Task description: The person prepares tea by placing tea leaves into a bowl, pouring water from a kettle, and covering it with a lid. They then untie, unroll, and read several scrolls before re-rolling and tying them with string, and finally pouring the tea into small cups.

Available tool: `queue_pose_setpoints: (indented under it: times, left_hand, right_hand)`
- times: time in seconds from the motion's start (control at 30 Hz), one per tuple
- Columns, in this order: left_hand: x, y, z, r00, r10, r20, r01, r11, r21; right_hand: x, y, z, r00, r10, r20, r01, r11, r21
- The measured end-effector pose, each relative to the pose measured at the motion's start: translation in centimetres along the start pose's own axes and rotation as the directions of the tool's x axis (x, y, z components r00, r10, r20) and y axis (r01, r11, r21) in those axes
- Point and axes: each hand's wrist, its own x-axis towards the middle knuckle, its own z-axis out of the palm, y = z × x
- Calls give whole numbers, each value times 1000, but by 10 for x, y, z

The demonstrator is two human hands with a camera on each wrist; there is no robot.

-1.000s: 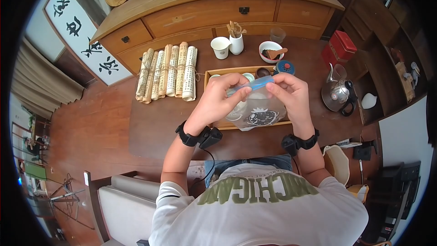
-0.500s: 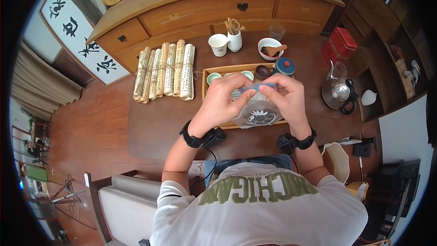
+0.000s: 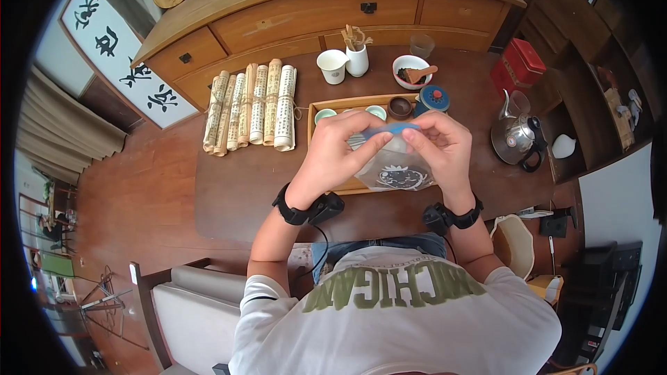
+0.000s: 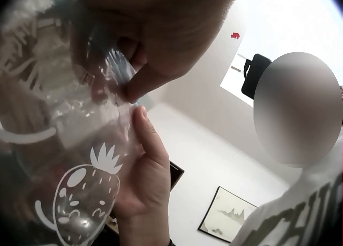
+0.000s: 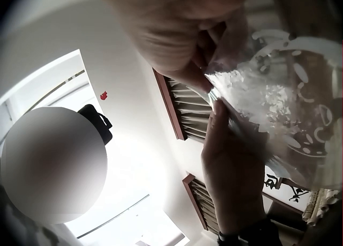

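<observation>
A clear zip-top bag (image 3: pixel 396 173) hangs between my hands, with a blue strip along its top and a white fruit character printed on it. My left hand (image 3: pixel 339 153) pinches the top strip between thumb and fingers. Close beside it, my right hand (image 3: pixel 446 149) pinches the same strip, thumbs nearly meeting. In the left wrist view the printed bag (image 4: pixel 80 198) spreads out below the fingers. The right wrist view shows the bag (image 5: pixel 284 112) crinkled near its top edge. Beneath the bag lies a wooden tray (image 3: pixel 313 112), partly hidden by it and my hands.
Small pale green cups (image 3: pixel 376 112), a brown cup (image 3: pixel 400 106) and a blue lidded pot (image 3: pixel 434 98) stand at the tray's far side. Tied scrolls (image 3: pixel 257 105) lie left. Behind are a white pitcher (image 3: pixel 332 68) and bowl (image 3: pixel 410 62); right, a steel kettle (image 3: pixel 511 140).
Both hands keep pinching the bag's top strip and have come slightly closer together than a second ago. The view has shifted a little; the tray's cups now show more.
</observation>
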Motion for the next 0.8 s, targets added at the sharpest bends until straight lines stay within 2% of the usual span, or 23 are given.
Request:
queue_pose_setpoints:
  times: [0.13,0.23,0.33,0.43,0.53,0.63,0.73,0.8]
  left_hand:
    - [-2,-2,-1,1000,-3,-17,4,999,33]
    - [-5,-5,0,1000,-8,-5,8,1000,26]
    - [-4,-2,-2,999,-18,34,17,1000,16]
    - [-4,0,-1,999,-8,36,8,1000,10]
    - [-4,3,-3,1000,4,31,-4,1000,1]
    - [-5,0,-5,999,0,43,1,1000,-22]
    - [-6,-2,-4,999,-8,49,11,998,-68]
    - [-5,2,-2,997,-49,63,56,993,-109]
  right_hand:
    - [1,1,-5,998,51,-36,-49,997,61]
    - [2,-2,-2,996,90,13,-90,995,40]
    - [1,-3,0,997,72,28,-70,996,-60]
    - [3,0,1,999,-34,11,35,994,-103]
    - [2,0,2,998,-69,-7,68,994,-86]
    - [1,-3,2,999,-38,10,39,993,-109]
    - [3,-3,1,993,-31,110,40,996,-77]
    - [5,-6,3,989,-83,120,102,983,-155]
